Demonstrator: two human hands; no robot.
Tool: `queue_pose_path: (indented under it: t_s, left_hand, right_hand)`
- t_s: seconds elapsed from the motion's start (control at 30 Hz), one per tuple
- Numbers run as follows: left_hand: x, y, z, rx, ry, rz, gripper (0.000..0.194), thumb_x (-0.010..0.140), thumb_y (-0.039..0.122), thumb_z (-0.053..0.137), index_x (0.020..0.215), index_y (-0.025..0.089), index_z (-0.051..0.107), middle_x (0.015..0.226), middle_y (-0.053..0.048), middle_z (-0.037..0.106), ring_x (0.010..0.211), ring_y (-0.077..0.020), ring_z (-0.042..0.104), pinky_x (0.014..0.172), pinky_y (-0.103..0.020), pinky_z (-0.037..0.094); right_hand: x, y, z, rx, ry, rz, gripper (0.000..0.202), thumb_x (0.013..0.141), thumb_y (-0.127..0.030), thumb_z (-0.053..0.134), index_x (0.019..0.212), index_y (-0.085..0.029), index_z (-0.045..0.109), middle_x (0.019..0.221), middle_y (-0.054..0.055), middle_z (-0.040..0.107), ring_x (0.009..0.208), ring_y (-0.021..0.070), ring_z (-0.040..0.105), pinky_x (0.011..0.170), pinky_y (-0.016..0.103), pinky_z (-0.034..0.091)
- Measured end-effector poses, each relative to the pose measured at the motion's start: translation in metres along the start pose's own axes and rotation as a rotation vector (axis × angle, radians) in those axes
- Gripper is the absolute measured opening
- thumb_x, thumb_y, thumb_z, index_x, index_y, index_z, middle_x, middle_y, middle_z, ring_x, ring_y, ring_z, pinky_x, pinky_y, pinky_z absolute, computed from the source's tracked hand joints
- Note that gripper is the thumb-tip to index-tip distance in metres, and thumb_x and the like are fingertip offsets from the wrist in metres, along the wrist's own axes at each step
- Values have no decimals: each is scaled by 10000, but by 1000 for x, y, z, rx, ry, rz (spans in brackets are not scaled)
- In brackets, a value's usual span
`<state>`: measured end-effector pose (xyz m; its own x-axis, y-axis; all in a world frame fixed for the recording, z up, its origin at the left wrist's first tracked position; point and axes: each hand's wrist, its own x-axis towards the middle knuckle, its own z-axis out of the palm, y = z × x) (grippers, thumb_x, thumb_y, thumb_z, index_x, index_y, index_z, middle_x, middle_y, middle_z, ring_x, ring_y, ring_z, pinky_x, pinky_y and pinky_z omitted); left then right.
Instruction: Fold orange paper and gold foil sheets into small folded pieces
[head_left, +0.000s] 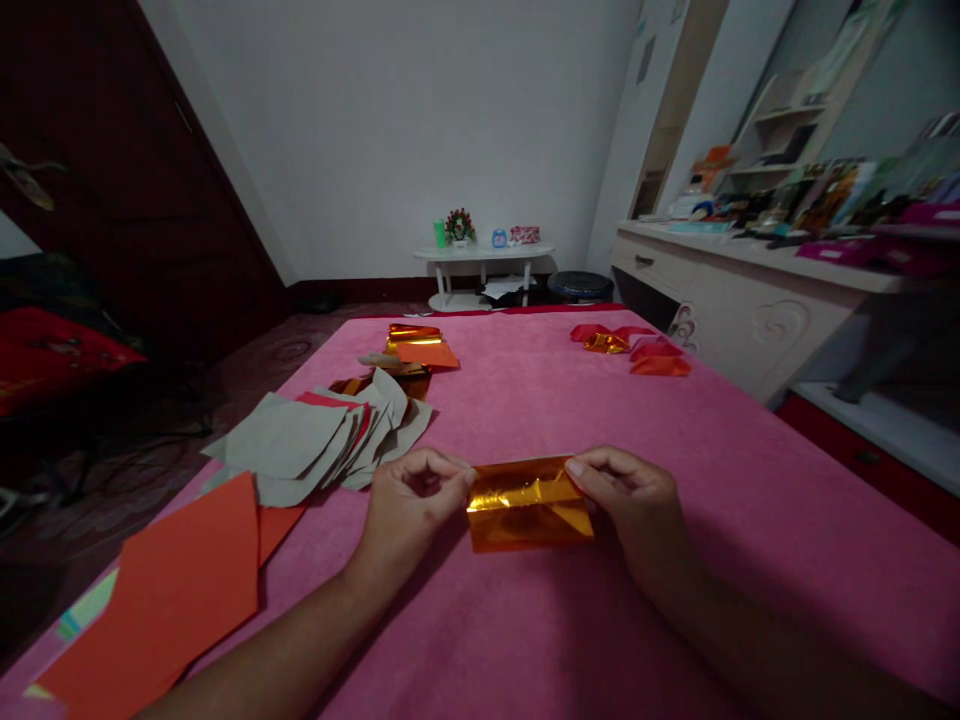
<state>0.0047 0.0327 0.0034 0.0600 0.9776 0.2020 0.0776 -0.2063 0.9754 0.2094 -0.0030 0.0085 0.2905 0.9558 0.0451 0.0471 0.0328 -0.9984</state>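
Note:
Between my hands is a sheet of shiny gold foil paper (529, 520), creased lengthwise with its upper part folded over. My left hand (416, 500) pinches its left edge between thumb and forefinger. At the upper right corner, my right hand (634, 500) grips the sheet with thumb and fingers, and a small slanted fold shows beside the thumb. The foil is just above or on the pink cloth (510, 640); I cannot tell whether it touches. Left of my left hand lies a fanned pile of grey paper sheets (300, 440) with a red piece among them.
Orange paper sheets (187, 580) lie at the near left. More gold foil (412, 338) sits at the far left under an orange piece. Folded red and gold pieces (606, 342) rest at the far right. A cluttered white dresser (750, 290) stands on the right.

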Motion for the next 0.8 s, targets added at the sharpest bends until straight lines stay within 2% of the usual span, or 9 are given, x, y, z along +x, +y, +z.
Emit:
queue_pose_path:
  t_s: [0.13,0.27,0.37,0.57,0.8]
  left_hand:
    - [5,-5,0,-13,-29,-57,185,647,204,703,565,143,549,592,-4,647,514,-91,557,496,-181,430]
    - [19,-15,2,44,-71,-88,137,624,170,683,621,145,548,524,35,574,457,-75,516,455,-163,380]
    - [27,-22,3,191,-96,-2,22,644,132,616,663,138,605,586,7,615,500,-93,549,485,-179,402]
    - [27,-24,1,584,-219,188,204,694,83,526,743,159,709,657,-28,671,558,-129,582,536,-221,422]
    - [23,-16,4,926,-273,351,208,732,67,546,797,186,704,798,-47,654,750,-179,592,686,-293,434]
  right_hand:
    - [8,5,2,-100,9,-13,234,666,-358,673,549,-171,594,509,-22,505,474,110,437,447,233,322]
    - [26,14,2,-235,-77,-64,233,664,-346,642,516,-178,576,475,-27,502,455,110,437,444,230,313]
    - [40,19,2,-448,-105,-131,210,668,-319,621,507,-190,582,492,-14,555,483,127,487,459,231,313]
    - [46,16,5,-938,-124,-176,173,689,-291,577,536,-217,607,535,-16,597,492,128,509,462,240,248]
    - [44,14,9,-1089,-127,-179,136,701,-303,583,593,-234,629,604,-17,643,536,132,543,483,240,247]
